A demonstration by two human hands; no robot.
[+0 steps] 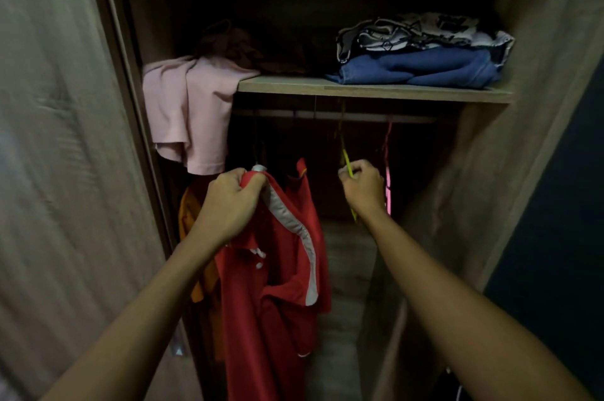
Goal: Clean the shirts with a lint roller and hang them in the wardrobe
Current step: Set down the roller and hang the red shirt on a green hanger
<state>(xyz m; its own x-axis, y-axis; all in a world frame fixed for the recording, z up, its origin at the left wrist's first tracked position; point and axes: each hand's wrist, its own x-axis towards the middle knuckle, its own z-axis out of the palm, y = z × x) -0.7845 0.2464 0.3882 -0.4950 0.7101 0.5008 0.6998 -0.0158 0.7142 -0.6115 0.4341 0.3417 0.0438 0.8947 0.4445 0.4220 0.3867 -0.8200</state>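
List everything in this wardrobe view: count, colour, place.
red shirt: one, red with white stripe, held by left hand
yellow hanger: one, yellow, in right hand
pink hanger: one, pink, right of yellow hanger
orange garment: one, orange, behind red shirt
pink shirt: one, pale pink, draped over shelf's left end
folded denim: one, blue, on shelf
patterned cloth: one, black-and-white, atop denim
left hand: one, grips red shirt
right hand: one, pinches yellow hanger

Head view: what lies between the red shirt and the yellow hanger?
Head view: only dark wardrobe interior separates the red shirt, in the left hand, from the yellow hanger the right hand pinches.
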